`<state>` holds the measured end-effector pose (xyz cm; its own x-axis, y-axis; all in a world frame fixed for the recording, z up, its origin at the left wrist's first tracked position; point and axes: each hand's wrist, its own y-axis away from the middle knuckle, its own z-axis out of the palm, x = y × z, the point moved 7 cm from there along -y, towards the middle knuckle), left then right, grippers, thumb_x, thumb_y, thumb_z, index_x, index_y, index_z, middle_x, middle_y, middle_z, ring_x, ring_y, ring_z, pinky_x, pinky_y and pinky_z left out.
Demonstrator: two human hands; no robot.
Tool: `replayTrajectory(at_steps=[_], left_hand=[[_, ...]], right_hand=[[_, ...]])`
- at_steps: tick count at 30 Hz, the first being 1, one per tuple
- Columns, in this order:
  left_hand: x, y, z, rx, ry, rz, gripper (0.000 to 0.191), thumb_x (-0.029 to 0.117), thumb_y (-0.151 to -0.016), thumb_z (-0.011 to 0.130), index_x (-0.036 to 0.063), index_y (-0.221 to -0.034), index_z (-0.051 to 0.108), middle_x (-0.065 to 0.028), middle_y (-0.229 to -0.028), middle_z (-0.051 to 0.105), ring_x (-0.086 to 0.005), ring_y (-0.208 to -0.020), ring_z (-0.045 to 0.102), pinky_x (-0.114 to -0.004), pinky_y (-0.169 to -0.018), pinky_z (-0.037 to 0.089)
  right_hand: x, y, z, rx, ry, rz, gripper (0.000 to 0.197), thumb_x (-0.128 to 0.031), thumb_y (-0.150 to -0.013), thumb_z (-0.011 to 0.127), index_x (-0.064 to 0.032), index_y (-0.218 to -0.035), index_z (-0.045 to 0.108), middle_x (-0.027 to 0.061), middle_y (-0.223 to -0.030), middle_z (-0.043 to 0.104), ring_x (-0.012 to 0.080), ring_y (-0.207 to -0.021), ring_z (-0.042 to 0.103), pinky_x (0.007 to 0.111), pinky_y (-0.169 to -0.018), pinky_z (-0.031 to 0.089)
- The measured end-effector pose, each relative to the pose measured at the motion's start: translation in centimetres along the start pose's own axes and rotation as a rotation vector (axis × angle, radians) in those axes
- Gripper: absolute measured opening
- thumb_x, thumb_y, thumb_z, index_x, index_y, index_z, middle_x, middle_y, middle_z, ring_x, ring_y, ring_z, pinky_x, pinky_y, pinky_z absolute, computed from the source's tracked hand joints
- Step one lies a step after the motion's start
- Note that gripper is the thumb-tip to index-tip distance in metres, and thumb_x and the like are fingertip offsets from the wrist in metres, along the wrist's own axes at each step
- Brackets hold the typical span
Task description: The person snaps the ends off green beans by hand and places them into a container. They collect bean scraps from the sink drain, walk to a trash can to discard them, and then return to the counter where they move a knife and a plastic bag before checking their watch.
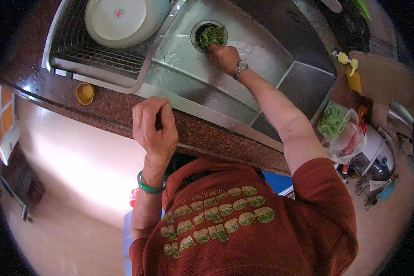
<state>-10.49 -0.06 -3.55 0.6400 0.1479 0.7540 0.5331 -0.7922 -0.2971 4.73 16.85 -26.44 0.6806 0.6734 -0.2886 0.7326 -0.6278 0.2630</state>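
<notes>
My right hand (224, 58), with a metal watch (240, 69) on its wrist, reaches into a stainless steel sink (179, 55). Its fingers are closed on green vegetable scraps (212, 36) at the round drain (194, 34); the fingertips are partly hidden. Over the front edge of the speckled red-brown countertop (117, 114) is my left hand (155, 124), its fingers curled with a gap between thumb and forefinger and nothing seen in it. A green bangle (151, 188) circles the left wrist.
An upturned pale basin (119, 20) lies in the wire rack (100, 53) at the left. A yellow round lid (85, 94) sits on the counter. Right of the sink stand a yellow pump bottle (353, 78) and a clear container with cut green vegetables (332, 120), beside a plastic bag (353, 146).
</notes>
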Motion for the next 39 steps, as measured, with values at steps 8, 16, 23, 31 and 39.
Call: replayTrajectory(at_steps=[8,16,23,31,39], left_hand=[[-0.8,-7.9,11.1,-0.633,0.075,-0.132,0.023,0.01,-0.084,0.045,0.0,-0.101,0.057,-0.0198,-0.096,0.059,-0.0303,-0.089,0.057,-0.034,-0.08,0.043],[-8.7,-5.8,24.7,-1.034,-0.104,-0.436,0.038,0.018,-0.071,0.059,-0.0059,-0.101,0.054,-0.021,-0.104,0.057,-0.0345,-0.096,0.055,-0.037,-0.082,0.044],[-12.1,-5.2,26.7,-1.025,-0.272,-0.647,0.042,0.021,-0.066,0.066,-0.0001,-0.102,0.057,-0.0184,-0.108,0.056,-0.0299,-0.098,0.056,-0.035,-0.08,0.047],[-11.9,-5.6,26.9,-0.887,-0.348,-0.461,0.033,0.013,-0.069,0.061,0.0027,-0.1,0.057,-0.0187,-0.104,0.058,-0.0312,-0.098,0.056,-0.037,-0.083,0.046],[-11.4,-6.0,25.7,-0.767,-0.27,-0.412,0.028,0.009,-0.072,0.053,0.0052,-0.099,0.057,-0.0209,-0.098,0.058,-0.0351,-0.093,0.056,-0.04,-0.081,0.046]], right_hand=[[0.9,0.3,-0.5,0.09,-0.029,0.035,0.01,-0.018,-0.075,0.052,-0.0093,-0.081,0.053,0.0132,-0.066,0.059,0.032,-0.059,0.058,0.042,-0.051,0.046],[0.4,0.5,1.0,0.048,-0.082,0.09,0.014,-0.019,-0.073,0.054,-0.0106,-0.083,0.055,0.0125,-0.07,0.06,0.0316,-0.063,0.058,0.042,-0.054,0.046],[-0.3,0.4,-0.1,0.082,-0.197,0.113,0.01,-0.014,-0.072,0.055,-0.0104,-0.08,0.057,0.0111,-0.071,0.06,0.0314,-0.064,0.058,0.042,-0.055,0.047],[-0.6,1.0,-0.9,0.108,-0.313,0.014,0.012,-0.013,-0.076,0.049,-0.0108,-0.083,0.058,0.0132,-0.073,0.061,0.0312,-0.064,0.06,0.043,-0.055,0.047],[5.2,-0.5,-6.4,0.286,-0.277,0.272,0.025,-0.014,-0.075,0.051,-0.0146,-0.099,0.057,0.0162,-0.088,0.057,0.0336,-0.075,0.059,0.042,-0.061,0.047]])
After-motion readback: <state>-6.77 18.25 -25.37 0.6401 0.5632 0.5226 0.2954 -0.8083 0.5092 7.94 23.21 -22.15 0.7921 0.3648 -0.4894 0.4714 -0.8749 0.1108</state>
